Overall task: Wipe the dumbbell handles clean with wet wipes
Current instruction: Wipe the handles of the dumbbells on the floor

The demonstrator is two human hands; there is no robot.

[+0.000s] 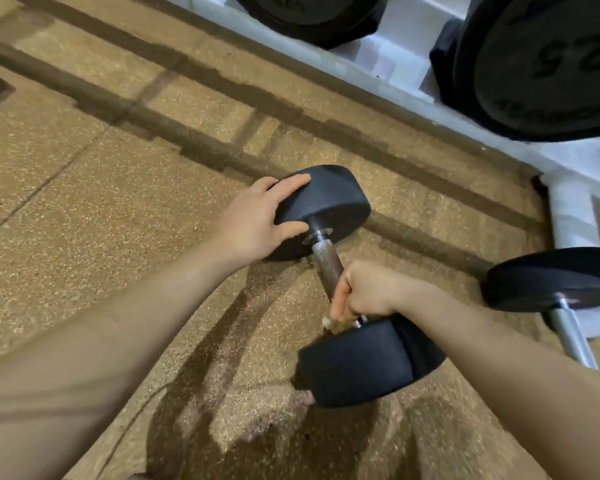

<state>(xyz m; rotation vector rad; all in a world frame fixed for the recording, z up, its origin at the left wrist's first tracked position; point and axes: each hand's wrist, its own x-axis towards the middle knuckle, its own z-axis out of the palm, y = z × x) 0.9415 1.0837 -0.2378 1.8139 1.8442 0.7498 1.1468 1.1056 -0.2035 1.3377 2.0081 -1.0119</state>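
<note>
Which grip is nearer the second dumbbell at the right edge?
Right. The right grip holds the handle, just left of that second dumbbell; the left grip grips the far head, farther away.

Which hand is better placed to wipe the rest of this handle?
Right: the right hand grips the handle with a pale wipe showing beneath it, below the bare stretch; the left hand holds the far head.
</note>
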